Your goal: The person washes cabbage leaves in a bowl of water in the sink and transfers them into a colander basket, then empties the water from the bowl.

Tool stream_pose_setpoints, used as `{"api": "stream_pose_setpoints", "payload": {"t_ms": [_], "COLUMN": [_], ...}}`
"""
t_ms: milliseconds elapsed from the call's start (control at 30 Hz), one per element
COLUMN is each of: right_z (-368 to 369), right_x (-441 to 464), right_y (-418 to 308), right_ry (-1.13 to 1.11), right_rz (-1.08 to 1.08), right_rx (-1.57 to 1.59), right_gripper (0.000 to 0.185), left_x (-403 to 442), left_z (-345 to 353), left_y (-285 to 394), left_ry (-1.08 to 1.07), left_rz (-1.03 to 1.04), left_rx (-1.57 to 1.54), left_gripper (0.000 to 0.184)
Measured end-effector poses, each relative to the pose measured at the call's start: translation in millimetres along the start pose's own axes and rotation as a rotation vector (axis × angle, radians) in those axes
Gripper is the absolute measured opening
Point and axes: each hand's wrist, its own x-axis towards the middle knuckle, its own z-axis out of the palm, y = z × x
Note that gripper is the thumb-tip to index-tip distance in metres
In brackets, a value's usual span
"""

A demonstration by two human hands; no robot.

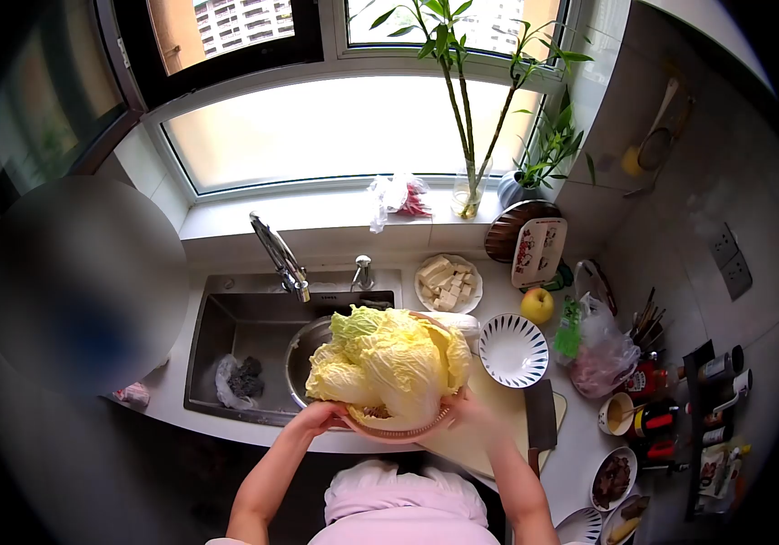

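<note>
Both my hands hold a pink plastic basket [396, 436] heaped with napa cabbage leaves [389, 359]. It is over the sink's front edge and the cutting board's left side. My left hand [321, 416] grips the basket's left rim, while my right hand [464, 409] has the right side, its fingers partly hidden. Behind the leaves, a metal bowl [299, 363] sits in the sink [212, 336]. To the right lie the cutting board [498, 418] and a cleaver [541, 418]. A patterned empty bowl [513, 351] stands just beyond the board.
A faucet [281, 259] leans over the sink. Behind the basket is a plate of cut tofu [448, 283], with an apple [537, 305] nearby. Bottles [657, 420], a plastic bag [603, 350] and a bowl of dark meat [614, 478] crowd the right. Plants [471, 118] stand at the window.
</note>
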Motion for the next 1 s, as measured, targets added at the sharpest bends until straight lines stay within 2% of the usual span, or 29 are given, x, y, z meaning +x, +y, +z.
{"api": "stream_pose_setpoints", "payload": {"t_ms": [67,100,133,167,233,267,300,367,400,467,567,633,700,767,833,867,1000], "right_z": [-7,-5,-1,-6,-18,-25,-30,-37,-41,-54,-85,-101,-126,-127,-135,-137,-155], "right_x": [-11,-24,-36,-31,-29,-32,-37,-62,-74,-85,-86,-82,-73,-70,-55,-50,-19], "right_y": [15,10,6,23,52,64,70,52,40,25,19,12,29,24,34,39,53], "right_ry": [0.052,0.061,0.163,0.213,0.276,0.334,0.395,0.430,0.424,0.442,0.518,0.601,0.603,0.633,0.626,0.649,0.673], "right_rz": [-0.137,-0.135,-0.185,-0.161,-0.144,-0.116,-0.088,-0.113,-0.176,-0.273,-0.357,-0.434,-0.234,-0.256,-0.251,-0.264,-0.241], "right_rx": [0.140,0.138,0.156,0.261,0.371,0.425,0.483,0.528,0.596,0.694,0.667,0.674,0.654,0.618,0.655,0.665,0.762], "right_gripper": [0.049,0.049,0.047,0.046,0.045,0.047,0.049,0.049,0.049,0.047,0.042,0.037,0.033,0.031,0.031,0.030,0.027], "left_x": [10,15,17,17,16,10,6,6,19,62,112,150,171,191,208,216,205], "left_z": [13,21,29,36,55,68,78,96,101,117,178,208,242,257,269,267,269], "left_y": [7,12,14,16,24,28,34,42,40,26,13,-9,-15,-30,-36,-38,-20], "left_ry": [-0.020,-0.034,-0.017,-0.020,-0.095,-0.176,-0.194,-0.456,-0.457,-0.386,-0.402,-0.405,-0.347,-0.341,-0.335,-0.259,-0.115], "left_rz": [-0.022,-0.036,-0.064,-0.067,-0.018,0.100,0.091,0.098,0.057,0.001,-0.124,-0.133,-0.215,-0.188,-0.074,-0.048,-0.004], "left_rx": [0.041,0.077,0.093,0.092,0.098,0.148,0.155,-0.174,-0.235,-0.155,0.004,0.021,0.030,0.016,-0.183,-0.199,-0.051], "left_gripper": [0.043,0.039,0.037,0.037,0.045,0.061,0.061,0.072,0.069,0.060,0.054,0.054,0.059,0.058,0.051,0.043,0.037]}}
